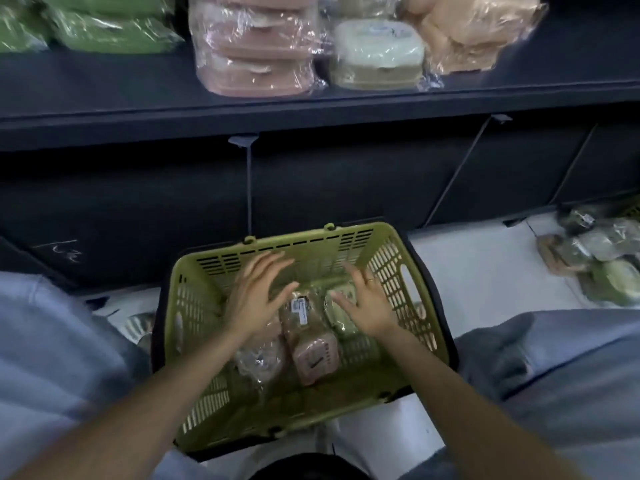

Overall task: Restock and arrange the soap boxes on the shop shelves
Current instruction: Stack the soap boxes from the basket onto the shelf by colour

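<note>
2 bare hands reach down into a green slatted basket (388, 261) standing on the pale floor in front of a dark shelf unit. Left hand (254, 299) hovers with fingers spread and straight over the wrapped stock on the basket's left side; right hand (369, 303) is likewise splayed, fingers relaxed, above a green soap box (341, 308) at the far right of the load, and neither hand grasps anything, though contact cannot be told through the blur. A pink soap box (313, 356) lies nearer, at centre, beside a labelled brown wrapped pack (298, 320). On the shelf (104, 95) above, a wrapped pink stack (256, 46) sits just left of a pale green stack (377, 60); more wrapped boxes (602, 258) lie on the floor at far right. Judged by appearance, these rigid plastic cases are light and stiff, but their loose clear film is slick and may slide; a grip across the 2 long sides of a case, pinching plastic rather than film, seems safest.
</note>
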